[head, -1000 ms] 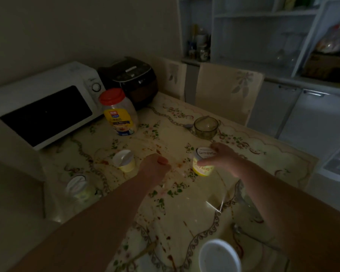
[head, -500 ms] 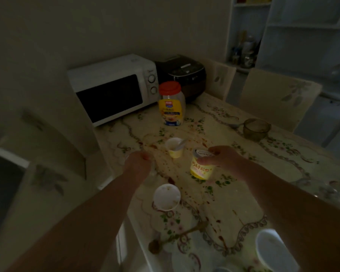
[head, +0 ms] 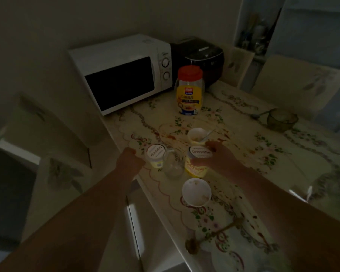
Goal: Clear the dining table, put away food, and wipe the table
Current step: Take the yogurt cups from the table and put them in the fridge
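Tub (head: pixel 196 163) sits near the table (head: pixel 234 122) edge, your right hand (head: pixel 220 160) on it, fingers (head: pixel 212 145) clamped round the lidded top (probably to lift it). Left hand (head: pixel 129 161) is curled beside the second tub (head: pixel 156 157); can't tell its grip.

Both forearms come in from the bottom, bare, stretched fwd and angled twd each other. L hand (head: pixel 130 160) is curled up in a fist, back of hand facing up, way too dark to tell if it's got anything in it. R hand (head: pixel 222 160) is wrapped round a yellow lidded cup (head: pixel 196 167) from the right side, thumb on the near side, fingers over the far edge.
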A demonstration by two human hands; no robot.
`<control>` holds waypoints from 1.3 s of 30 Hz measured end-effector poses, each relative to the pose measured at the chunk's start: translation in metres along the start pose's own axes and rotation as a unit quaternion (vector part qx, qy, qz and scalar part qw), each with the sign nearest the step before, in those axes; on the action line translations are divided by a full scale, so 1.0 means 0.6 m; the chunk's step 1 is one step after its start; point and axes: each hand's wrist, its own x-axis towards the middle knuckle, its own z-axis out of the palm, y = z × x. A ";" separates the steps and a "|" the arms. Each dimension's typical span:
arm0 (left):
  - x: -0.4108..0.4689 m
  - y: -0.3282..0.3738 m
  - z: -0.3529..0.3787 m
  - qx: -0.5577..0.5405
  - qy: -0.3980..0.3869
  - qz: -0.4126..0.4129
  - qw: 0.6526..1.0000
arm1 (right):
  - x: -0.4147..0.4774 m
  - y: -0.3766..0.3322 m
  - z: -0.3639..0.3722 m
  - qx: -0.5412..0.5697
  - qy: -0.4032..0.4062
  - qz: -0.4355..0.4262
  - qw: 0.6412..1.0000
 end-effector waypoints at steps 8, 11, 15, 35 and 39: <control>0.046 0.012 0.045 0.101 -0.049 0.059 0.992 | 0.016 0.006 0.009 -0.008 0.062 0.020 0.998; 0.060 0.011 0.062 0.148 -0.053 0.062 0.986 | 0.019 0.012 0.014 -0.010 0.065 0.029 0.997; 0.075 0.007 0.076 0.149 -0.052 0.067 0.985 | 0.021 0.016 0.020 -0.016 0.065 0.032 0.997; 0.077 -0.008 0.070 0.041 -0.042 0.099 0.993 | -0.008 0.023 0.034 -0.013 0.082 0.038 0.996; 0.059 -0.005 0.052 0.037 -0.034 0.100 0.994 | -0.027 0.024 0.035 -0.010 0.088 0.040 0.995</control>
